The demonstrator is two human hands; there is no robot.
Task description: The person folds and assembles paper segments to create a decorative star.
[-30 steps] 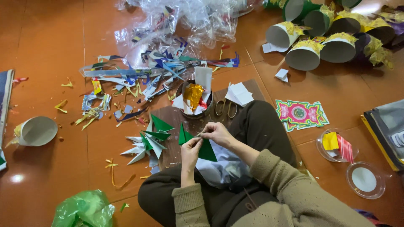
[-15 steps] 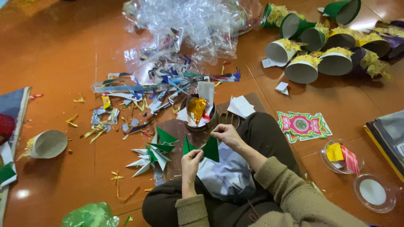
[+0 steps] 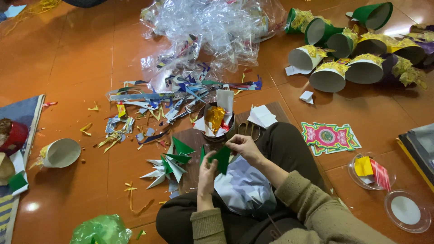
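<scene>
I sit on an orange tiled floor with a wooden board [image 3: 192,135] in front of my legs. Both hands hold a green paper triangle [image 3: 221,158] over my lap. My left hand [image 3: 207,172] pinches its lower left edge and my right hand [image 3: 243,145] grips its upper right edge. A pile of folded green and white paper triangles [image 3: 169,165] lies on the board's left side. Beyond my hands stands a small round tin [image 3: 215,121] with gold foil and paper in it. A white plastic sheet [image 3: 244,187] rests on my lap.
Scissors [image 3: 249,129] and white paper pieces [image 3: 262,116] lie on the board. Coloured paper scraps [image 3: 153,106] and crumpled clear plastic [image 3: 212,27] spread ahead. Decorated paper cones [image 3: 352,49] are stacked top right. A printed pink and green card [image 3: 327,138] and clear lids [image 3: 404,210] lie right; a green bag [image 3: 101,230] bottom left.
The view has shifted slightly. My hands have kept hold of the green triangle and turned it a little between the fingers.
</scene>
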